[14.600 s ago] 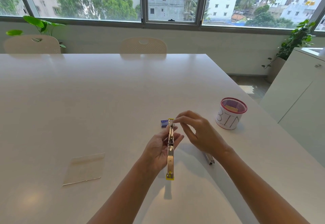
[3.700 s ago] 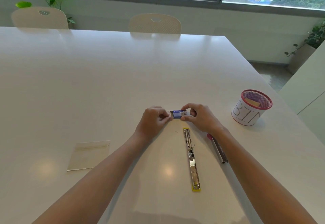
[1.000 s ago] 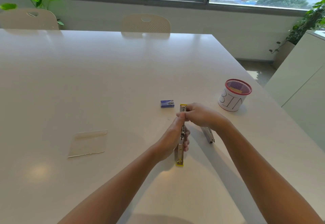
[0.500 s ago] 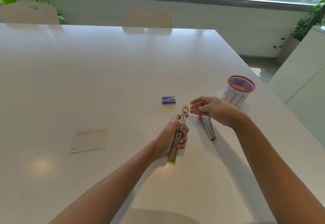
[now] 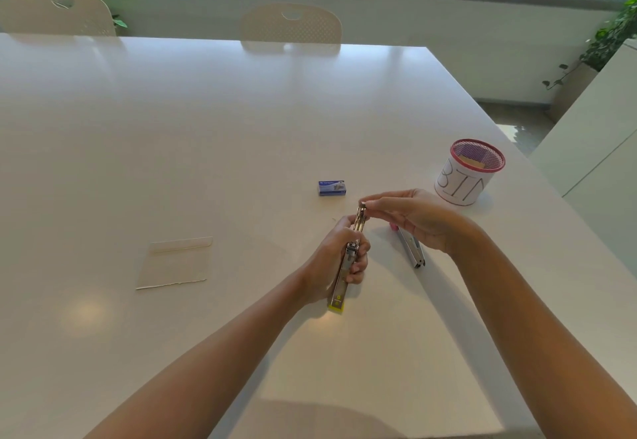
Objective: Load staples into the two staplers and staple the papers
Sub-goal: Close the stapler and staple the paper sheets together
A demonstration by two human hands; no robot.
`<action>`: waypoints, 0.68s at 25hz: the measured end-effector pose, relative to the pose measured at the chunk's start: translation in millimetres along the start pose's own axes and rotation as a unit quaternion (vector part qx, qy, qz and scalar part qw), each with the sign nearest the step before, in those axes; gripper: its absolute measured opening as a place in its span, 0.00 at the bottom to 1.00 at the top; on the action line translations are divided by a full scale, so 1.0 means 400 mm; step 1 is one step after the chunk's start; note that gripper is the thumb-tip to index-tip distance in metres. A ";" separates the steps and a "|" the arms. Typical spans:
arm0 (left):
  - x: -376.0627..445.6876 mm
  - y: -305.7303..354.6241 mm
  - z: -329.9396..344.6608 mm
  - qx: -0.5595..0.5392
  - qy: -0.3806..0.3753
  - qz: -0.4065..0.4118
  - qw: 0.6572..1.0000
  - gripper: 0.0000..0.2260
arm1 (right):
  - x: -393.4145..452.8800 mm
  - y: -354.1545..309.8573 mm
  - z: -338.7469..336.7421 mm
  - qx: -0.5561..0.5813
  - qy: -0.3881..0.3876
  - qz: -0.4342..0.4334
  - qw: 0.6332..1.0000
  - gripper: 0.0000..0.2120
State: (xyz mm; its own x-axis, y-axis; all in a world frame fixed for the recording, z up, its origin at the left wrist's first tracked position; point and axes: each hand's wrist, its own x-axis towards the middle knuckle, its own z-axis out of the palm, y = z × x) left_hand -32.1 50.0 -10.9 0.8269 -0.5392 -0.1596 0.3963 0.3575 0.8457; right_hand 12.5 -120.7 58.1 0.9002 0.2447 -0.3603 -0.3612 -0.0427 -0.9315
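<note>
My left hand point(image 5: 339, 259) grips the yellow stapler point(image 5: 341, 283), which is folded open flat and lifted a little off the table point(image 5: 206, 135). My right hand point(image 5: 410, 218) pinches a small strip of staples point(image 5: 362, 205) at the stapler's far end. The pink stapler point(image 5: 412, 250) lies shut on the table under my right wrist, partly hidden. A small blue staple box point(image 5: 332, 188) sits just beyond my hands. A thin stack of papers point(image 5: 175, 262) lies to the left.
A red-rimmed mesh cup marked BIN point(image 5: 468, 171) stands at the right near the table's edge. Two chairs point(image 5: 291, 26) are at the far side, a white cabinet point(image 5: 599, 149) to the right.
My right hand has come back to the stapler's far tip with the staples pinched. The left hand keeps its hold on the yellow stapler.
</note>
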 end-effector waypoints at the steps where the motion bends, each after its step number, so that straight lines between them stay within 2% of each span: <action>1: 0.001 -0.001 0.000 -0.001 0.001 0.001 1.000 0.16 | 0.001 0.001 0.000 0.013 0.001 0.002 1.000 0.07; 4: 0.004 -0.003 -0.003 -0.003 0.000 0.004 1.000 0.16 | 0.000 0.005 -0.003 0.007 0.011 -0.003 1.000 0.08; 7: 0.005 -0.005 -0.005 0.004 -0.005 0.006 1.000 0.16 | -0.009 0.009 0.000 -0.071 0.031 -0.053 0.996 0.07; 10: 0.004 -0.003 -0.002 -0.001 -0.002 0.005 1.000 0.17 | -0.021 0.015 0.011 -0.227 0.060 -0.166 0.958 0.06; 12: 0.004 -0.001 0.001 0.002 0.002 0.002 1.000 0.17 | -0.023 0.021 0.016 -0.287 0.072 -0.234 0.926 0.06; 17: 0.002 0.001 0.002 0.021 0.001 0.002 1.000 0.20 | -0.033 0.023 0.026 -0.358 0.042 -0.290 0.887 0.06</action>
State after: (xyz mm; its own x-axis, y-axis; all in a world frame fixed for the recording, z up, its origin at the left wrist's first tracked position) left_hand -31.7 49.1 -10.4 0.8293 -0.5361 -0.1576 0.3764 0.3275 0.8667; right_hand -5.3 -114.1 54.7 0.9098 0.3545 0.2159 0.3885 -0.5444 -0.7434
